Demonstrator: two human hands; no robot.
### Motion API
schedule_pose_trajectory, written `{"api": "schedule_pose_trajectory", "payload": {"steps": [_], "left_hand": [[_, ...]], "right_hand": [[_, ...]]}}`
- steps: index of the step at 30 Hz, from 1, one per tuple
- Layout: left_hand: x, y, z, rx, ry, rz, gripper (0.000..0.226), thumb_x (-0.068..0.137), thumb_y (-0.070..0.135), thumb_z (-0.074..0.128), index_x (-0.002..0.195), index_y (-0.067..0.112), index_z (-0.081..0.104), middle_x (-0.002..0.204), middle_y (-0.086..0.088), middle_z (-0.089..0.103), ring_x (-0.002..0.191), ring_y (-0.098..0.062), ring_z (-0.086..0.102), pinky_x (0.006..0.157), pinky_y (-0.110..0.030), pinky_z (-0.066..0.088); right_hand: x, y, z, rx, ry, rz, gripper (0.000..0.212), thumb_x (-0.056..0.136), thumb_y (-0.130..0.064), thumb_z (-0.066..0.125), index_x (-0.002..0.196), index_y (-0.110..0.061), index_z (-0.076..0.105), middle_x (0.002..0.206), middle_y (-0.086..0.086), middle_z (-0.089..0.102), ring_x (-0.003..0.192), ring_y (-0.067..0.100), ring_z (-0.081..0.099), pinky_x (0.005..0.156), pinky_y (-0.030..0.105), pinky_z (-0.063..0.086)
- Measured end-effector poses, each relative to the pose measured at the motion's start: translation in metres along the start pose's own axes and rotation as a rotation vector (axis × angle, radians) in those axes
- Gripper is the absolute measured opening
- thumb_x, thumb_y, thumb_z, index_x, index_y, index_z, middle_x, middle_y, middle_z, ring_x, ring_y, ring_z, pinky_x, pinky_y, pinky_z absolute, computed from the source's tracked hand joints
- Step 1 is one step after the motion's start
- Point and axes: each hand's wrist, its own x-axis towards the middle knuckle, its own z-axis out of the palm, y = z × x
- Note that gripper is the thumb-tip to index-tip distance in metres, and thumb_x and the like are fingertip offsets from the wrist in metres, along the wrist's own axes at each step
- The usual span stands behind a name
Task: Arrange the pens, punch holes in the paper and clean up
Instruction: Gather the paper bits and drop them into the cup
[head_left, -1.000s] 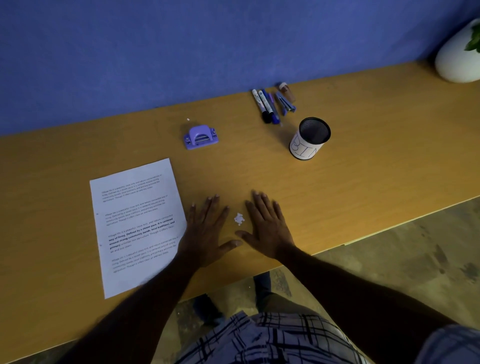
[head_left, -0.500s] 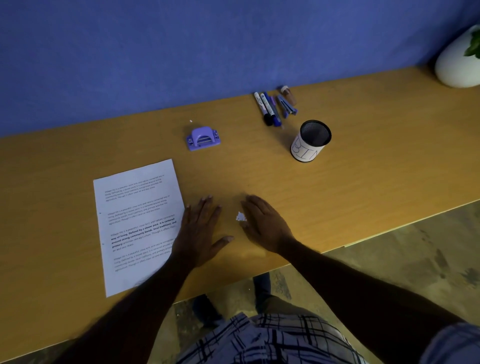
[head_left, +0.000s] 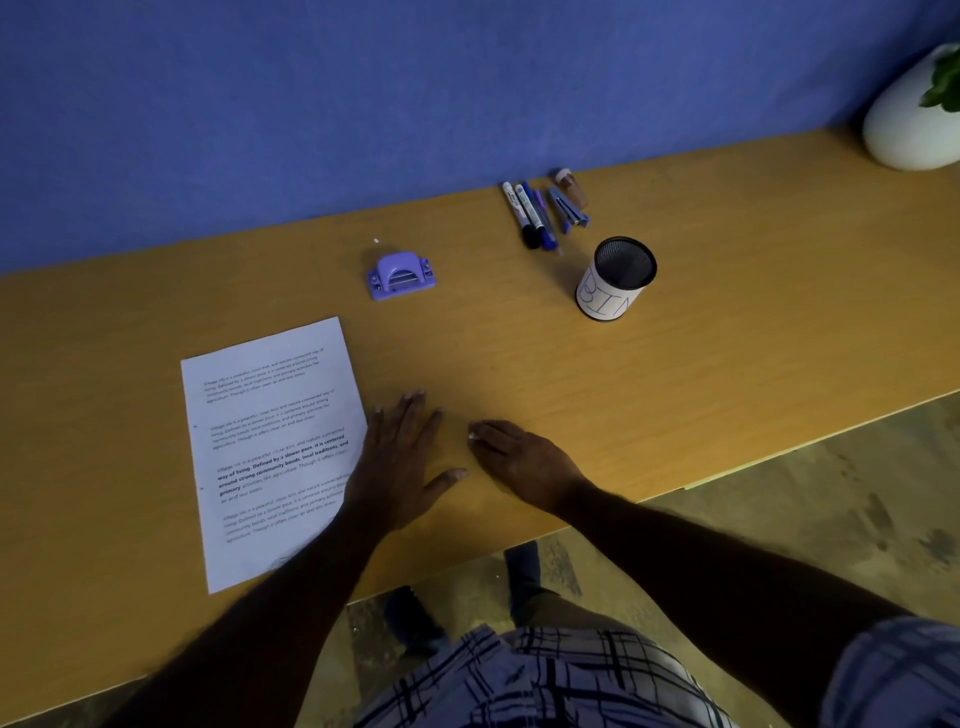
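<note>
A printed sheet of paper (head_left: 270, 415) lies on the wooden desk (head_left: 727, 338) at the left. My left hand (head_left: 405, 457) rests flat beside it, fingers spread, its heel over the sheet's right edge. My right hand (head_left: 524, 462) is just right of it, fingers curled together on the desk over the small white paper scraps (head_left: 472, 435); only a speck of white shows at the fingertips. A purple hole punch (head_left: 401, 275) sits further back. Several pens and markers (head_left: 535, 215) lie side by side near the wall.
A black mesh cup labelled "BIN" (head_left: 608, 296) stands upright right of the punch, in front of the pens. A single white speck (head_left: 376, 240) lies behind the punch. A white plant pot (head_left: 909, 124) is at the far right. The desk's front edge runs just below my hands.
My right hand has gone from flat and spread to curled, and its fingers have slid left over the paper scraps, which were in plain sight before. My left hand has barely moved.
</note>
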Motion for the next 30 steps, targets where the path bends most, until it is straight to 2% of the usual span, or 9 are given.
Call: {"api": "schedule_pose_trajectory", "payload": {"steps": [3, 7, 9, 15, 20, 23, 27, 29, 30], "left_hand": [[0.000, -0.001, -0.001, -0.006, 0.004, -0.011, 0.103, 0.078, 0.082, -0.004, 0.155, 0.018, 0.019, 0.165, -0.010, 0.005, 0.152, -0.027, 0.002, 0.122, -0.053, 0.008], [-0.002, -0.002, -0.001, -0.014, 0.012, -0.014, 0.102, 0.079, 0.082, -0.002, 0.154, 0.017, 0.024, 0.164, -0.011, 0.010, 0.152, -0.028, 0.006, 0.122, -0.053, 0.010], [-0.002, -0.002, -0.002, -0.026, 0.021, -0.011, 0.101, 0.080, 0.082, -0.001, 0.153, 0.017, 0.026, 0.164, -0.011, 0.012, 0.152, -0.028, 0.008, 0.122, -0.053, 0.011], [0.000, -0.003, -0.003, -0.039, 0.031, -0.008, 0.101, 0.081, 0.082, 0.001, 0.153, 0.016, 0.028, 0.164, -0.012, 0.015, 0.152, -0.029, 0.010, 0.121, -0.053, 0.012], [0.004, -0.002, -0.004, -0.027, 0.034, -0.003, 0.100, 0.080, 0.082, 0.000, 0.154, 0.018, 0.025, 0.164, -0.010, 0.012, 0.152, -0.028, 0.007, 0.121, -0.050, 0.007], [0.005, -0.002, -0.004, -0.040, 0.049, 0.005, 0.098, 0.082, 0.080, 0.006, 0.153, 0.017, 0.028, 0.164, -0.011, 0.015, 0.152, -0.028, 0.010, 0.121, -0.050, 0.009], [0.007, -0.001, -0.003, -0.023, 0.050, 0.000, 0.095, 0.083, 0.079, 0.012, 0.153, 0.015, 0.028, 0.164, -0.012, 0.015, 0.152, -0.028, 0.010, 0.121, -0.050, 0.009], [0.009, 0.000, -0.003, -0.017, 0.038, -0.002, 0.097, 0.083, 0.080, 0.010, 0.153, 0.016, 0.027, 0.164, -0.012, 0.013, 0.152, -0.029, 0.008, 0.121, -0.051, 0.009], [0.011, 0.001, -0.004, -0.019, 0.037, -0.001, 0.098, 0.082, 0.080, 0.009, 0.153, 0.015, 0.028, 0.164, -0.012, 0.014, 0.152, -0.029, 0.009, 0.121, -0.051, 0.010]], "right_hand": [[0.005, 0.001, -0.002, -0.014, -0.001, -0.005, 0.041, 0.080, -0.010, 0.074, 0.119, -0.002, 0.067, 0.127, 0.016, 0.065, 0.112, 0.030, 0.065, 0.082, 0.034, 0.058], [0.014, 0.002, -0.009, -0.009, -0.004, -0.016, 0.030, 0.075, -0.009, 0.080, 0.104, -0.005, 0.073, 0.115, 0.012, 0.069, 0.096, 0.027, 0.068, 0.070, 0.031, 0.059], [0.019, 0.005, -0.013, -0.013, -0.019, -0.024, 0.026, 0.076, -0.008, 0.078, 0.102, -0.005, 0.074, 0.114, 0.012, 0.069, 0.094, 0.027, 0.067, 0.069, 0.032, 0.059], [0.026, 0.006, -0.018, -0.003, -0.082, -0.015, 0.026, 0.086, -0.005, 0.068, 0.111, 0.000, 0.069, 0.121, 0.018, 0.065, 0.103, 0.032, 0.063, 0.077, 0.039, 0.059], [0.031, 0.008, -0.012, 0.052, -0.151, 0.064, 0.029, 0.097, -0.010, 0.050, 0.124, -0.003, 0.061, 0.132, 0.016, 0.056, 0.119, 0.031, 0.051, 0.096, 0.038, 0.048], [0.033, 0.010, -0.013, 0.254, -0.052, 0.219, 0.025, 0.093, -0.007, 0.057, 0.115, -0.006, 0.069, 0.125, 0.012, 0.064, 0.118, 0.026, 0.056, 0.099, 0.034, 0.046], [0.032, 0.020, -0.020, 0.630, 0.211, 0.559, 0.015, 0.085, -0.002, 0.067, 0.096, -0.004, 0.077, 0.102, 0.011, 0.075, 0.093, 0.021, 0.070, 0.085, 0.025, 0.052], [0.031, 0.026, -0.022, 0.755, 0.220, 0.751, 0.017, 0.086, -0.003, 0.068, 0.100, -0.006, 0.078, 0.104, 0.007, 0.076, 0.093, 0.014, 0.070, 0.083, 0.016, 0.048], [0.029, 0.029, -0.022, 0.854, 0.208, 0.842, 0.018, 0.086, -0.004, 0.069, 0.101, -0.007, 0.078, 0.103, 0.004, 0.077, 0.091, 0.007, 0.069, 0.083, 0.015, 0.048]]}}
